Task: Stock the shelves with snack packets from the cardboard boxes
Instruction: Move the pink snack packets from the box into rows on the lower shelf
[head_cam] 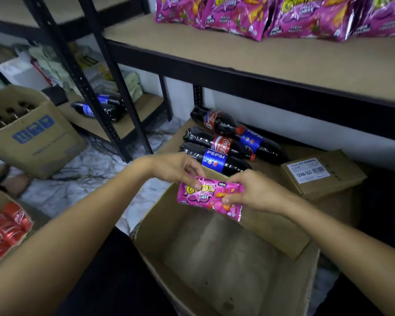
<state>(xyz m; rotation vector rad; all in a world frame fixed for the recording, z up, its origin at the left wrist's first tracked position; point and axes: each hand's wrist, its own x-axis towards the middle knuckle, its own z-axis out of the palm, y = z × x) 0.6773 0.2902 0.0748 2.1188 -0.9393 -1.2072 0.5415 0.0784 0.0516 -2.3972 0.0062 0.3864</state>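
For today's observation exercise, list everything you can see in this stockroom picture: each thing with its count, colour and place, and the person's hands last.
Held snack packet: one, pink, above the open box.
Open cardboard box: one, brown, bottom centre; no packets visible inside.
Shelved snack packets: at least four, pink, upper shelf.
Cola bottles: four, dark, lying on the low shelf.
Small carton: one, brown, right of the bottles.
Box of bottles: one, brown, left floor.
Red cans: several, far left.
Left hand: pinches the packet's left end.
Right hand: grips its right end.
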